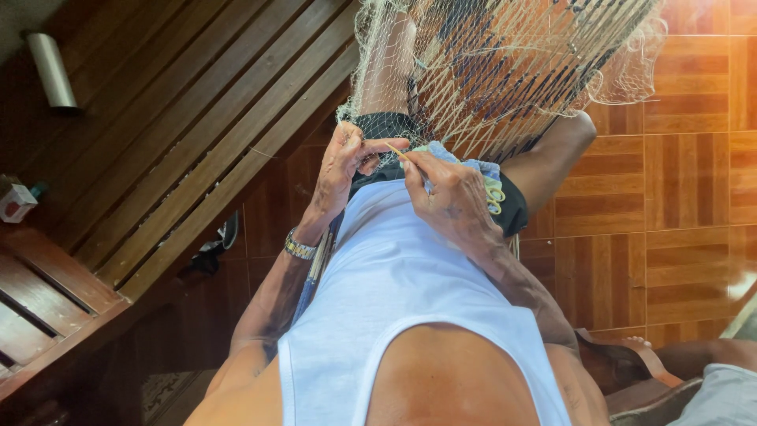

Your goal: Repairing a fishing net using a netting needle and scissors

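Left hand (343,162) pinching the edge of a pale fishing net (505,71) draped over the knees, right hand (449,197) gripping a thin yellow netting needle (397,151) at the mesh, parquet floor (670,197) beneath

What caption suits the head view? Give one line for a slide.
Seated person's left hand pinches pale netting while the right hand works a thin yellow netting needle above the lap.

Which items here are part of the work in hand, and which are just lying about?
In hand:
- left hand, pinching the net's edge
- right hand, holding a thin yellow needle
- pale mesh net over the knees

Lying about:
- grey cylinder on the wooden wall
- small white box on the bench
- dark sandal on the floor
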